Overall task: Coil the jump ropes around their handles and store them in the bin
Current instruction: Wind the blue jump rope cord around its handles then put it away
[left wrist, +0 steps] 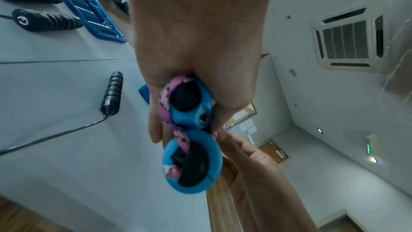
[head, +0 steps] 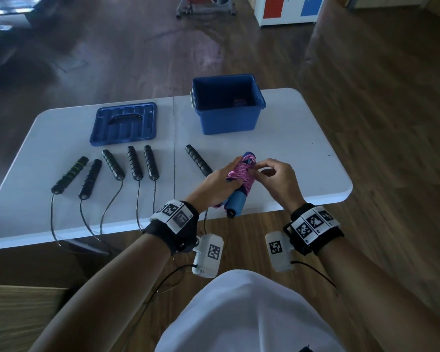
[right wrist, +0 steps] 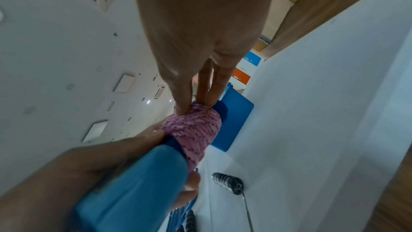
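My left hand [head: 217,185] clamps the blue handles [head: 235,203] above the bench [head: 302,158]; right hand [head: 277,177] pinches the pink rope [head: 240,174]. Soft, light, springy; I'd grip over the coil.

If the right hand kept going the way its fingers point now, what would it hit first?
The right hand points left at the pink rope coil on the blue handles and seems to touch it already. Beyond lies the left hand.
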